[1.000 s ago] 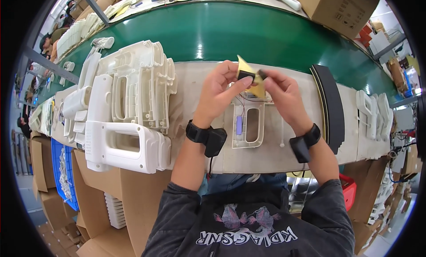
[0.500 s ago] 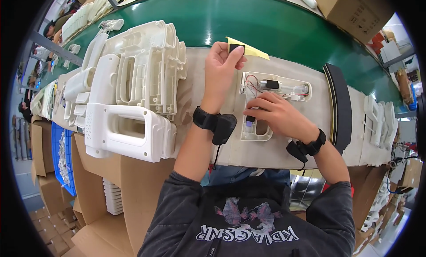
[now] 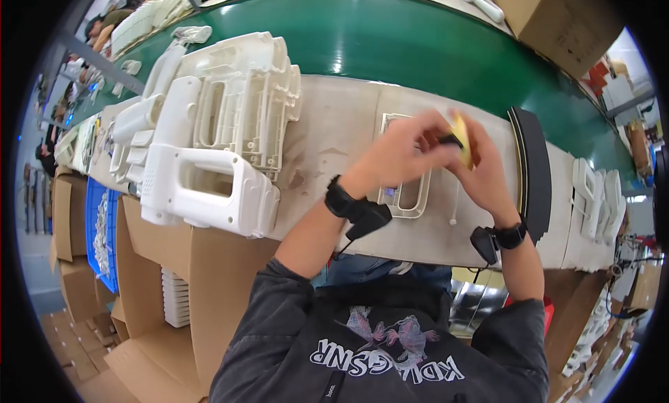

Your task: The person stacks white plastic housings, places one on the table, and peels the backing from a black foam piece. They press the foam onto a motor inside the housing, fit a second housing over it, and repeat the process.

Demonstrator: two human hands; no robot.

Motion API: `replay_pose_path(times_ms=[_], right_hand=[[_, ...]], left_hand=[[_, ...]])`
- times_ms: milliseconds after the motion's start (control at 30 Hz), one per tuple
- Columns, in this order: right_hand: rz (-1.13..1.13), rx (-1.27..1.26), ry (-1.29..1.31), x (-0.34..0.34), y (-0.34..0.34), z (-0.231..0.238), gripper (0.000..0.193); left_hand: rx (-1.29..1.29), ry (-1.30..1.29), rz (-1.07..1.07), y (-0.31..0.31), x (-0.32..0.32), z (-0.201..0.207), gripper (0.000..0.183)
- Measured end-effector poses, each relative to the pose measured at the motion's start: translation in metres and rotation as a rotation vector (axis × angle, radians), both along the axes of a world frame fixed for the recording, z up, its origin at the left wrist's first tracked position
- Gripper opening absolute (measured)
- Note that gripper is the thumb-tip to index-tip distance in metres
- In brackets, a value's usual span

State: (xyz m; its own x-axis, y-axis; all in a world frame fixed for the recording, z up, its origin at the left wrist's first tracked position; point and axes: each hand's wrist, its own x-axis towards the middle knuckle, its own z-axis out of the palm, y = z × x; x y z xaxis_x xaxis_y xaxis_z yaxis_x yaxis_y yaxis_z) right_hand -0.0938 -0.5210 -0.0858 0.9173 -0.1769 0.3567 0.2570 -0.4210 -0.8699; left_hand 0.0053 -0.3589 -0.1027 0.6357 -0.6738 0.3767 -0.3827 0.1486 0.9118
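Above pale scuffed worktop [image 3: 334, 135]: left hand [image 3: 401, 152] and right hand [image 3: 481, 169] meet, fingers pinching small yellow sheet [image 3: 461, 133] with dark piece between fingertips. Beneath: white ribbed plastic frame [image 3: 408, 194]. Left: stacked white moulded housings [image 3: 223, 124]. Beyond: glossy green conveyor belt [image 3: 390, 41].

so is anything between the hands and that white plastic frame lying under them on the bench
Nothing visible. The left hand and right hand pinch a yellow piece together just above the white frame; only open air seems to separate them.
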Motion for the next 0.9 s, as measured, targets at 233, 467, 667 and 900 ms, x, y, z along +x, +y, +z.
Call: replay_pose_path(times_ms=[233, 467, 667, 900], right_hand=[[0.07, -0.12, 0.486, -0.068, -0.078, -0.002, 0.024], [0.038, -0.715, 0.482, -0.11, -0.09, -0.024, 0.067], [0.114, -0.728, 0.429, -0.116, -0.086, -0.014, 0.065], [0.23, -0.534, 0.432, -0.123, -0.081, 0.004, 0.064]], left_hand=[[0.282, 0.048, 0.12, 0.069, -0.066, 0.052, 0.032], [0.557, -0.523, 0.656, 0.183, -0.097, 0.133, 0.028], [1.059, -0.54, 1.01, 0.284, -0.03, 0.127, 0.072], [1.145, -0.224, 0.937, 0.266, -0.015, 0.142, 0.086]])
